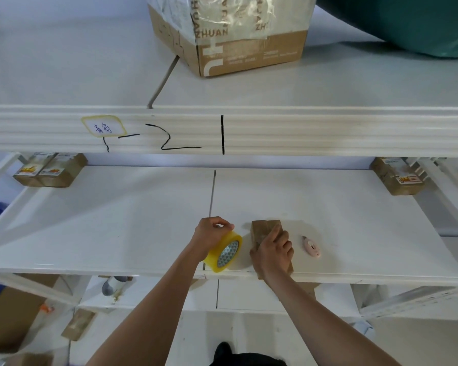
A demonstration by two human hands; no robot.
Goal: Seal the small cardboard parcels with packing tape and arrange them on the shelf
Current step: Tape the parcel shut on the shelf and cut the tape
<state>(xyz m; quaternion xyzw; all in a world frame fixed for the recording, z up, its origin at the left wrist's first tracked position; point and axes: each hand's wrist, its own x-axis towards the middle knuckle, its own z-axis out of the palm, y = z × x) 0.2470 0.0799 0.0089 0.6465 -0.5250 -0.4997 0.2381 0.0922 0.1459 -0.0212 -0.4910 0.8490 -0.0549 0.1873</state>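
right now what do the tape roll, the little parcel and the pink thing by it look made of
The yellowish translucent tape roll looks like glossy plastic film: light passes through it, on a patterned core. The small brown parcel looks like matte cardboard, shiny on top, probably tape. The small pink rounded cutter looks like smooth moulded plastic, though too small to be sure.

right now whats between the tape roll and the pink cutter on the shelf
In the head view, the small cardboard parcel lies between the tape roll and the pink cutter, with the right hand on it. The left hand grips the roll.
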